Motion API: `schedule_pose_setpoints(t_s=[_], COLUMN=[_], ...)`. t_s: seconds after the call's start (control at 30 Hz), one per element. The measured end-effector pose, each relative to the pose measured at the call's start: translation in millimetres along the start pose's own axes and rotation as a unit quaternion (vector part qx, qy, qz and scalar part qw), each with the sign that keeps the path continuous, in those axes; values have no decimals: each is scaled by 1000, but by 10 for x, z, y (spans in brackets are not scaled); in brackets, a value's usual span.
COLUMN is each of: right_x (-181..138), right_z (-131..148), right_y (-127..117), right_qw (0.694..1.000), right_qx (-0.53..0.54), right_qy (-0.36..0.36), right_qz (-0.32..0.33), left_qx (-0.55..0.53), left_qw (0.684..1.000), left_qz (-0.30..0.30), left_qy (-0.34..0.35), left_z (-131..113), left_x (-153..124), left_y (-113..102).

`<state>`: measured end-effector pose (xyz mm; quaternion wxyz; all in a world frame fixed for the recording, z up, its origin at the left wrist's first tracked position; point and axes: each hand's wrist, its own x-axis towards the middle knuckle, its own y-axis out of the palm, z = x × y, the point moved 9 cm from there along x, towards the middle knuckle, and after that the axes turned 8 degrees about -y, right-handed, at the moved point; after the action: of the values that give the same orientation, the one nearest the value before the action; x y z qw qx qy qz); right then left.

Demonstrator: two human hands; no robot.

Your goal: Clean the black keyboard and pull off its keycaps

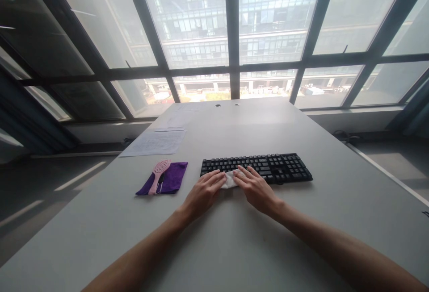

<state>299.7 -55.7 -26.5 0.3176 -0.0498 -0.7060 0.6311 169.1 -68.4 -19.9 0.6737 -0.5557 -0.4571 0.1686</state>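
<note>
A black keyboard (284, 167) lies on the white table in front of me. At its front edge, left of centre, a crumpled white tissue (229, 181) sits between my two hands. My left hand (205, 190) grips the tissue's left side, its fingers together and over the keyboard's lower left keys. From the right, my right hand (257, 190) has its fingertips closed on the other side of the tissue, with some fingers reaching over the keys. Parts of the tissue and the lower keys are hidden under my fingers.
To the left, a pink hairbrush (161, 167) and a small dark item rest on a purple cloth (176, 176). Printed papers (154, 143) lie farther back on the table (234, 135). Large windows (197, 15) stand beyond its far edge, with curtains at both sides.
</note>
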Motion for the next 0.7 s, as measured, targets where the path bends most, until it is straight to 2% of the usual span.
schedule_pose_setpoints(t_s=[0.17,0.5,0.7], right_x=[-36,65,79], right_z=[-24,102,58], right_y=[-10,119,85], right_qw=[1000,1000,998], right_qx=[1,20,38], right_qy=[14,-24,-39], right_qz=[-1,-3,-8], left_qx=[14,11,-23], left_qw=[1000,998,999], left_qz=[21,9,3], left_qy=[-7,-62,-40], left_z=[-19,79,107], left_x=[8,-13,-55], left_y=[22,-132,-51])
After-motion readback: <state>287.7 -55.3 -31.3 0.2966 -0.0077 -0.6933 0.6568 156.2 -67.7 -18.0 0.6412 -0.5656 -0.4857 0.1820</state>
